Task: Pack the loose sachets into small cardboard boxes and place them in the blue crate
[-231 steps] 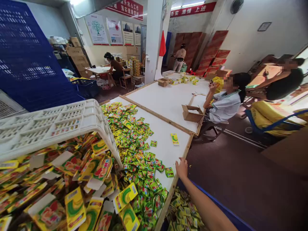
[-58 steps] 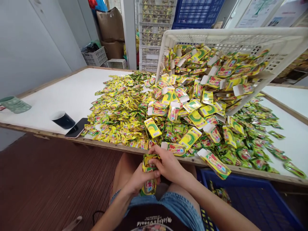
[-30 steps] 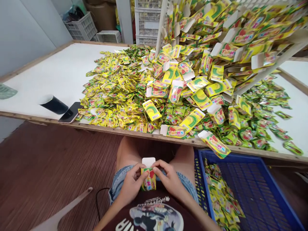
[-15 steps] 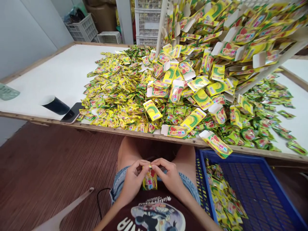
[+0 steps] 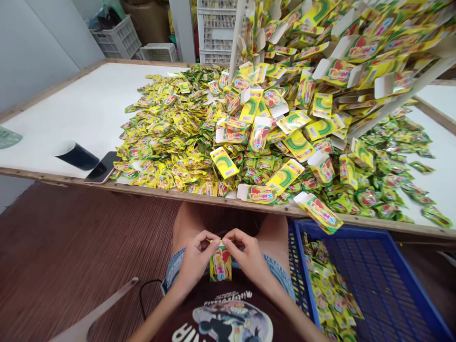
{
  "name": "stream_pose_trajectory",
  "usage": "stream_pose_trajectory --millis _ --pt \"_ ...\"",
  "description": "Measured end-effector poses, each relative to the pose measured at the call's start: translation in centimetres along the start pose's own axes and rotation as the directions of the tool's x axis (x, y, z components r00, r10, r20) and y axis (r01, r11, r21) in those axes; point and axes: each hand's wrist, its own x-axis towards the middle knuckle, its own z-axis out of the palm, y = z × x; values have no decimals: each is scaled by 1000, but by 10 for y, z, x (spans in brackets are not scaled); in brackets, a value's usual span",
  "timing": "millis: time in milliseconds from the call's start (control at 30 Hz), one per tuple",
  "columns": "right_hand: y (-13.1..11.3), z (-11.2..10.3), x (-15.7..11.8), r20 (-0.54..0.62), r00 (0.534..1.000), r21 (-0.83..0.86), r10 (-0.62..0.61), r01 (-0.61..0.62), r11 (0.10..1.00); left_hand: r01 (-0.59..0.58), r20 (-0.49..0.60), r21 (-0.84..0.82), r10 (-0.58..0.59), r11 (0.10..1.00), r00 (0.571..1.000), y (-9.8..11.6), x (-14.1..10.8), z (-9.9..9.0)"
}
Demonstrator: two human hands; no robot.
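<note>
Over my lap I hold a small yellow and green candy box (image 5: 220, 264) with pink lettering and a red fruit picture. My left hand (image 5: 198, 254) pinches its top left corner between thumb and fingers. At the top right corner, my right hand (image 5: 245, 251) grips it the same way, the two thumb tips close together on the upper edge. The box hangs upright with its printed face towards me; its back is hidden. On the table edge in front lie an open-flapped box (image 5: 318, 212) and another box (image 5: 257, 194).
A heap of small wrapped packets (image 5: 167, 137) covers the table's middle. Many boxes spill from a tipped white crate (image 5: 399, 107) at right. A dark cup (image 5: 77, 156) and a phone (image 5: 102, 167) lie at left. A blue basket (image 5: 386, 270) with filled boxes stands below right.
My thumbs have shifted slightly along the box's top edge, and the box's upper part shows a bit more. The whole view has moved a little; the things on the table lie as before.
</note>
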Motion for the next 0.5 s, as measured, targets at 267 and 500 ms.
stream_pose_trajectory --millis 267,500 --pt "15 6 -12 33 996 -61 -86 87 994 -1 82 21 -1 1000 997 -16 -11 -7" --pt "41 -22 -31 -281 957 -303 77 -165 939 -229 -158 130 248 965 956 12 12 -47"
